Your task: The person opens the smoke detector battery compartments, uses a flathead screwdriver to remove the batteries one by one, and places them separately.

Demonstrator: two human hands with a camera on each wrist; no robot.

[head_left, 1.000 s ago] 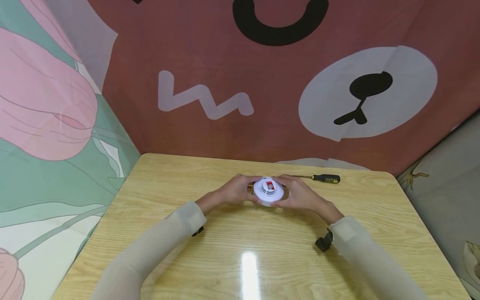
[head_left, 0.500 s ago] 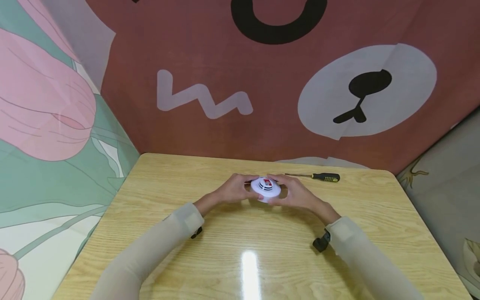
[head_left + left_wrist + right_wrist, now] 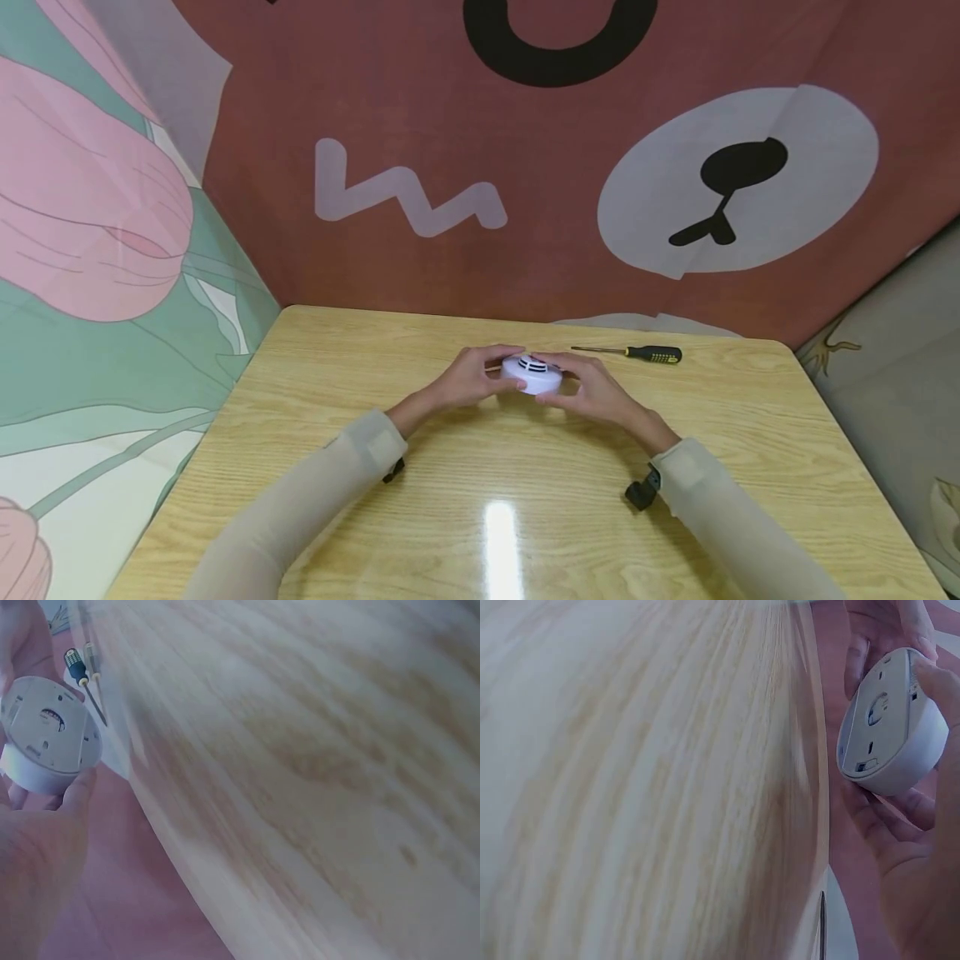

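Between both hands is a round white smoke detector [image 3: 534, 380], held above the table with its vented dome turned up and away from the head camera. My left hand [image 3: 474, 375] grips its left edge, thumb at the near side and fingers behind. On the opposite edge, my right hand [image 3: 588, 383] holds it in the same manner. Both wrist views show the detector's flat underside [image 3: 49, 729], which has small slots and a round recess in the middle. In the right wrist view the white base [image 3: 877, 720] is tilted, with fingers around its rim.
A screwdriver [image 3: 652, 354] with a black and yellow handle lies near the table's back edge, right of the hands. The wood-grain table [image 3: 420, 517] meets a reddish-brown printed cloth [image 3: 420, 275] at the back. Patterned cloths hang at both sides.
The detector has tipped so its red label, visible earlier, no longer shows in the head view and its side faces the camera more. Both hands keep their grip and have shifted slightly.
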